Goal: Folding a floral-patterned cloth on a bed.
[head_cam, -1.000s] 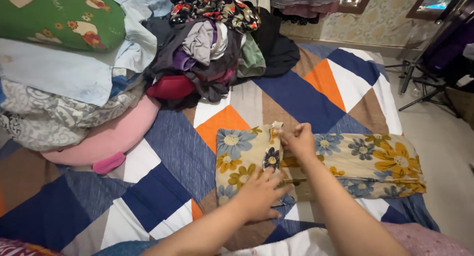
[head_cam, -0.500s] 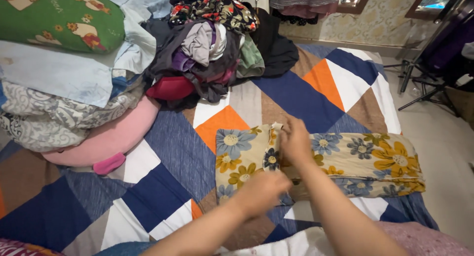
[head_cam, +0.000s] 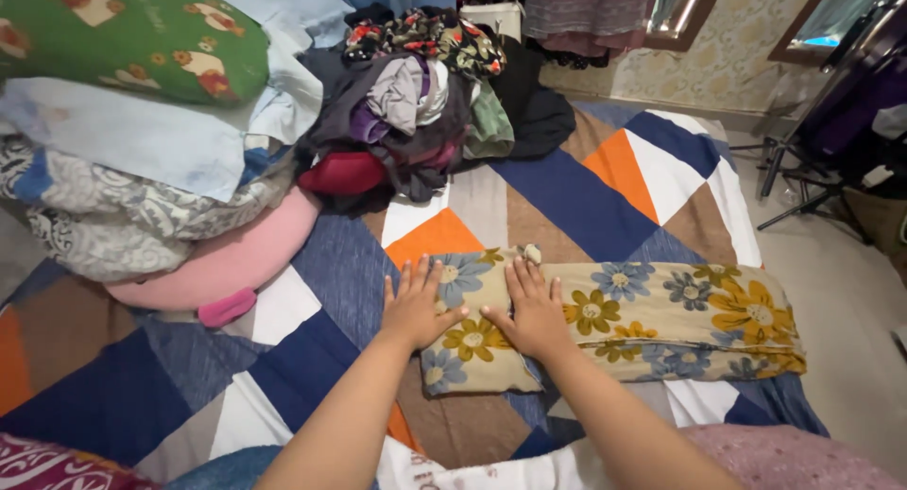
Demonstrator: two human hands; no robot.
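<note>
A beige cloth with blue and yellow flowers (head_cam: 661, 320) lies folded into a long strip on the patchwork bedsheet (head_cam: 576, 192). My left hand (head_cam: 413, 306) lies flat, fingers spread, on the cloth's left end. Beside it, my right hand (head_cam: 531, 310) presses flat on the same cloth, just right of the left hand. Neither hand grips anything.
A heap of mixed clothes (head_cam: 416, 103) sits at the far middle of the bed. Stacked pillows, green (head_cam: 132, 36), grey patterned (head_cam: 113, 216) and pink (head_cam: 227, 263), lie at the left. A dark stand's legs (head_cam: 803, 183) rest on the floor at the right.
Both hands let go of the cloth's folded edge and now lie flat on its left part. The left hand moved left and up; the fold lies closed.
</note>
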